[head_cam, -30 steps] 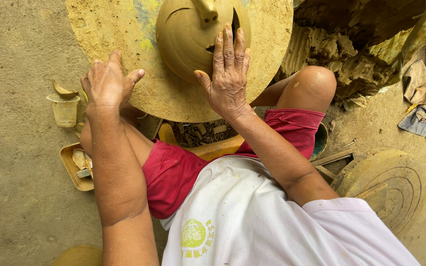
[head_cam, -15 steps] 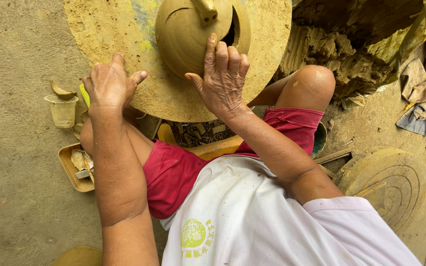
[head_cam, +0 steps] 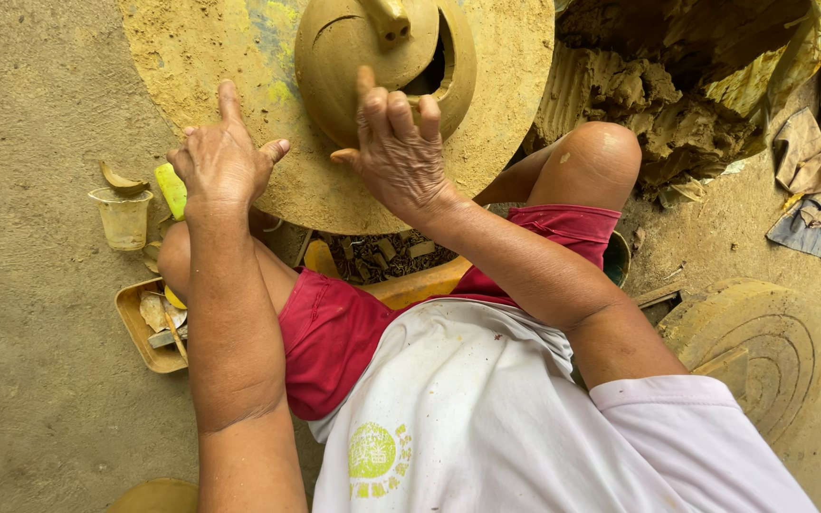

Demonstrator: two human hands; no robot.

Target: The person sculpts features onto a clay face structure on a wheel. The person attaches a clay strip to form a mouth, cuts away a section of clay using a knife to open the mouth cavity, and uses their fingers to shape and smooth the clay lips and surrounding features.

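Observation:
A rounded clay pot (head_cam: 353, 47) with a knob on top and a cut opening on its right side sits on a round, clay-coated wheel (head_cam: 515, 85). My right hand (head_cam: 396, 152) rests against the pot's near side, fingers together and curled a little. My left hand (head_cam: 225, 161) lies on the wheel's near-left edge with fingers spread, holding nothing. I sit behind the wheel in red shorts and a white shirt.
A clear plastic cup (head_cam: 124, 217) and a yellow-green tool (head_cam: 171, 188) lie left of the wheel. A small tray (head_cam: 137, 328) of scraps sits on the dirt floor. A heap of raw clay (head_cam: 658, 104) lies at right, and a ridged clay disc (head_cam: 772, 351) at lower right.
My right hand has slid down the pot's side and its fingers have curled. My left hand has shifted slightly right along the wheel's edge. The pot's opening has turned.

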